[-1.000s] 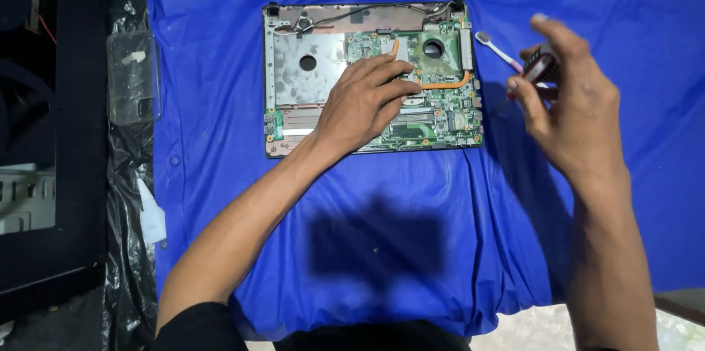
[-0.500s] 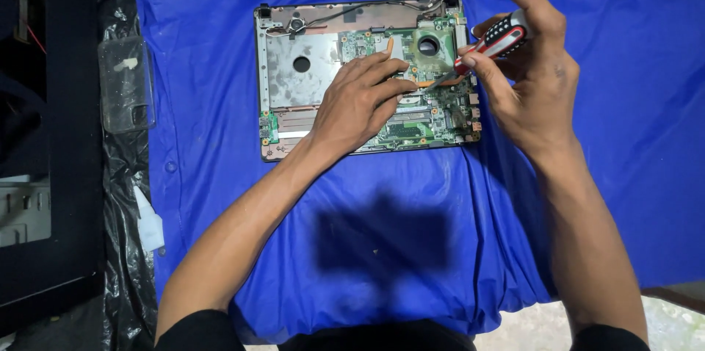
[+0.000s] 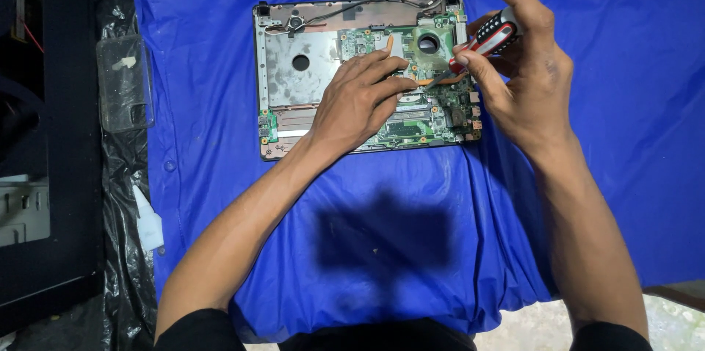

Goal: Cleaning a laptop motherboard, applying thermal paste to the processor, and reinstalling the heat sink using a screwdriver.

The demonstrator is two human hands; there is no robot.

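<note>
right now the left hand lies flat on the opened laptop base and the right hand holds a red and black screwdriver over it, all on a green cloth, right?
Not quite: the cloth is blue, not green, as the head view shows. The rest holds: the left hand lies flat on the opened laptop base, and the right hand holds a red and black screwdriver over it.

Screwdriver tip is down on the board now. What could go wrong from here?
1. The screwdriver meets the green circuit board at a slant; a slip could gouge nearby parts.
2. The left hand lies flat on the board, so pressure could flex it.
3. A freed screw could roll into the folds of the blue cloth.
</note>
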